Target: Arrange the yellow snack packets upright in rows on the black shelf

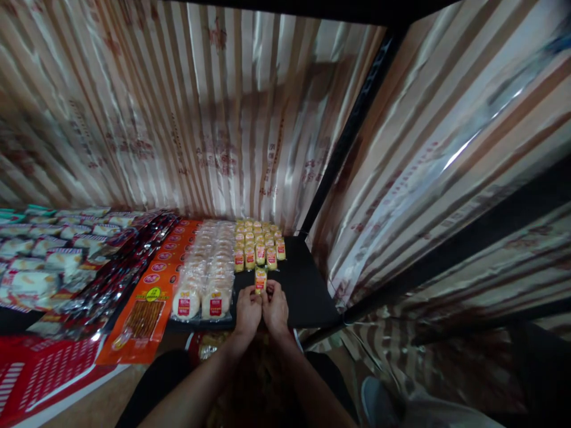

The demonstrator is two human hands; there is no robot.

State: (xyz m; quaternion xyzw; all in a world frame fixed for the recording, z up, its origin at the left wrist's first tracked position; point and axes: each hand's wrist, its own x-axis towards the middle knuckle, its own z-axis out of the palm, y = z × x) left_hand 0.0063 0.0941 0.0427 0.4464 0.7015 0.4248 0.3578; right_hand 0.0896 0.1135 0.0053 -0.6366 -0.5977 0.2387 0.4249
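Pinching one small yellow plastic-wrapped pack (pixel 260 278), my left hand (pixel 248 309) and right hand (pixel 275 307) have fingers bent in close — just near of matching yellow packs (pixel 260 254). Soft, even squeezing should keep it straight.

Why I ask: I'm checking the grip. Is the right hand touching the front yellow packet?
Touching. In the head view, the right hand meets the front yellow packet at its lower end, opposite the left hand.
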